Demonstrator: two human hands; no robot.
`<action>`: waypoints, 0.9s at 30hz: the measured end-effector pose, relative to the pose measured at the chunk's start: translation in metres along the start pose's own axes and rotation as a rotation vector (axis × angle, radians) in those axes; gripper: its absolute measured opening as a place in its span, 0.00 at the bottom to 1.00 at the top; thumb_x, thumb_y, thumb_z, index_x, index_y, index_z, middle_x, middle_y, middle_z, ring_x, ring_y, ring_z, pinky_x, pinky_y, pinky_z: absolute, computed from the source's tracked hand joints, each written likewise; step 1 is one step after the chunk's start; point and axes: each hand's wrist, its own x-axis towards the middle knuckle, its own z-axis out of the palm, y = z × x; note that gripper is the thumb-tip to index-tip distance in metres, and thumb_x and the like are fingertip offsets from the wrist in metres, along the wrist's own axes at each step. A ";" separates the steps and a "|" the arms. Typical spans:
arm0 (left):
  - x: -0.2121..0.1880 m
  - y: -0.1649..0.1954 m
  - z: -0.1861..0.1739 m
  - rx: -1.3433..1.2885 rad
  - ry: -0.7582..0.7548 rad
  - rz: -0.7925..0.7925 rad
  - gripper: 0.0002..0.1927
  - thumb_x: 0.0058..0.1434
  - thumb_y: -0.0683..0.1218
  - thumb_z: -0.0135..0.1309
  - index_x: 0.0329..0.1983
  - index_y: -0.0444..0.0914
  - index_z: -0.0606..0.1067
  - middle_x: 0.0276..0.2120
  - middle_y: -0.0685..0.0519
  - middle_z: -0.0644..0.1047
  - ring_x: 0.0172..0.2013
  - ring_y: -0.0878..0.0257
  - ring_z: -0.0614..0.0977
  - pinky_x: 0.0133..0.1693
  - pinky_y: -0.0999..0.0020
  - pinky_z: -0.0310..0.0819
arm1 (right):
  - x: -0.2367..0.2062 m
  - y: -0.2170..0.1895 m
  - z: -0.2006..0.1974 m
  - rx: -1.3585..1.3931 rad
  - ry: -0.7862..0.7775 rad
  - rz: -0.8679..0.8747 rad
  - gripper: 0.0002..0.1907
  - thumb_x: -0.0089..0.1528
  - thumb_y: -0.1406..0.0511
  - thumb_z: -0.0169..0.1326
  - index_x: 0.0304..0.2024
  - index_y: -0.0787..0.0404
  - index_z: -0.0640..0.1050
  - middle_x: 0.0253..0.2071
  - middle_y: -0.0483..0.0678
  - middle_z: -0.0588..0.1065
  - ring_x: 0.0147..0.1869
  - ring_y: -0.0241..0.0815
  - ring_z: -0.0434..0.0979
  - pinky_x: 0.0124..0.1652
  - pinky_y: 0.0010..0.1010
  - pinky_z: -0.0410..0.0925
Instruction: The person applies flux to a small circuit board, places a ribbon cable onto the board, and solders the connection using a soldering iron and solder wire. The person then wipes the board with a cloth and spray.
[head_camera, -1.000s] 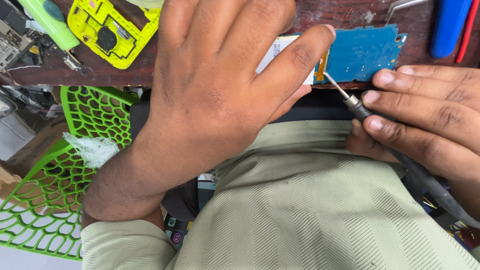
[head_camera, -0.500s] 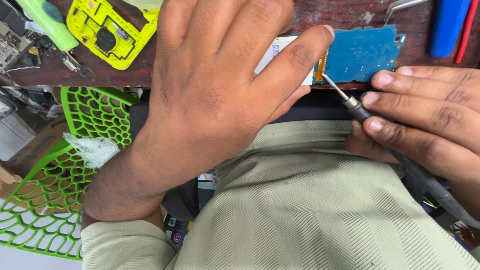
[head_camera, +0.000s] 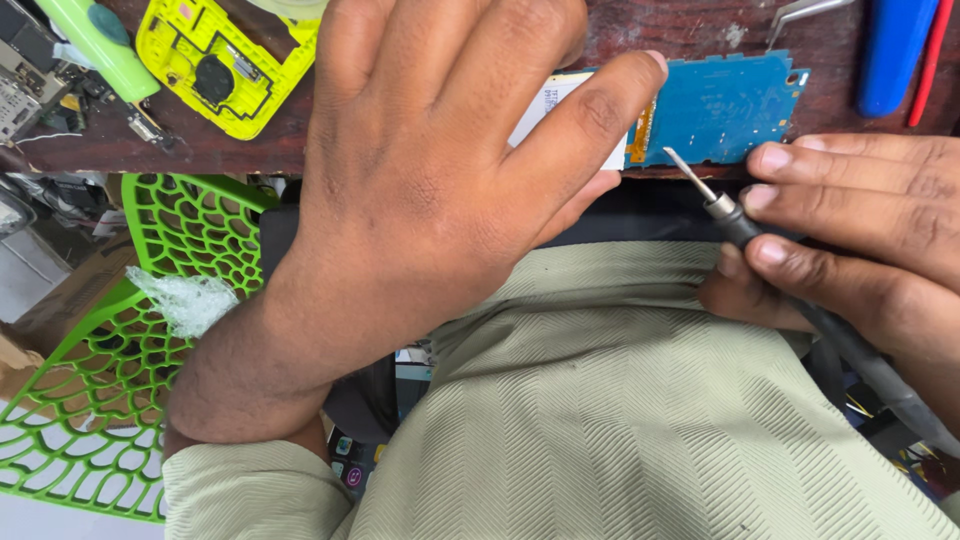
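Head view: we press our left hand (head_camera: 450, 190) flat on the blue circuit board (head_camera: 715, 110). Our right hand (head_camera: 860, 240) pinches a soldering iron (head_camera: 790, 290), tip slanting up-left just below the board's near edge.

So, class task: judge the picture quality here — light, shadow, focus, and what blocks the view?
Head view: soft, even light, no glare; the left hand fills the middle, sharp, hiding much of the blue circuit board; the right hand runs off the edge; the green chair looks slightly soft.
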 end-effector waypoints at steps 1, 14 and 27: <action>0.001 0.000 0.000 -0.004 0.003 0.001 0.25 0.63 0.49 0.60 0.62 0.40 0.70 0.57 0.54 0.67 0.60 0.59 0.68 0.60 0.58 0.54 | -0.005 -0.002 0.001 -0.009 0.014 0.041 0.15 0.55 0.76 0.66 0.42 0.67 0.75 0.46 0.61 0.77 0.55 0.62 0.81 0.59 0.55 0.74; 0.005 -0.004 0.001 -0.060 0.033 0.008 0.26 0.60 0.48 0.62 0.61 0.41 0.71 0.53 0.54 0.67 0.57 0.59 0.68 0.58 0.56 0.55 | 0.021 0.004 0.001 -0.021 0.048 0.013 0.23 0.53 0.78 0.67 0.47 0.69 0.71 0.48 0.62 0.75 0.51 0.58 0.81 0.51 0.45 0.77; 0.002 -0.004 0.006 -0.003 0.051 0.003 0.26 0.60 0.47 0.63 0.61 0.41 0.70 0.55 0.54 0.67 0.58 0.59 0.68 0.58 0.57 0.55 | 0.026 0.022 0.010 -0.010 0.109 -0.155 0.21 0.50 0.78 0.66 0.43 0.71 0.72 0.41 0.64 0.76 0.43 0.60 0.82 0.44 0.47 0.78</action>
